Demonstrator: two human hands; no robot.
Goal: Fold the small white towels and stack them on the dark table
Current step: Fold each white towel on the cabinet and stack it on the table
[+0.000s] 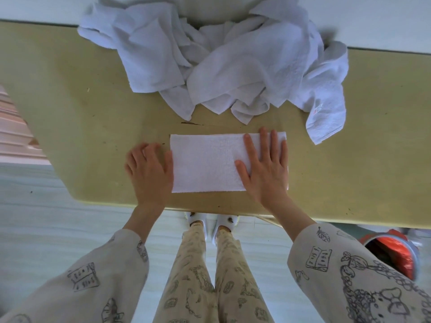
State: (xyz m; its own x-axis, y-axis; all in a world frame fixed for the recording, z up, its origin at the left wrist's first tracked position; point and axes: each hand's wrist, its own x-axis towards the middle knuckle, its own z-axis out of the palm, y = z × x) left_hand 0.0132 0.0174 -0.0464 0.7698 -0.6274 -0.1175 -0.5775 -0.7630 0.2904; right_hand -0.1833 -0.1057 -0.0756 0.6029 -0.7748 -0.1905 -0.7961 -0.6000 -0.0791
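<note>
We see a folded white towel (207, 163) lying flat as a neat rectangle near the front edge of the tan worktop (70, 117). Our right hand (265, 169) lies flat on the towel's right end, fingers straight and spread, gripping nothing. Our left hand (149, 171) sits just beside the towel's left edge, at its 9 o'clock, fingers bent down onto the worktop and thumb touching the edge; it holds nothing. At the towel's 12 o'clock a rumpled heap of white towels (221, 59) spreads across the far side, its nearest corners close to the folded towel, one end (326, 113) trailing down at 2 o'clock. Bare worktop lies open to left and right. An orange-lined bin (394, 255) stands on the floor at 4 o'clock, below the front edge.
</note>
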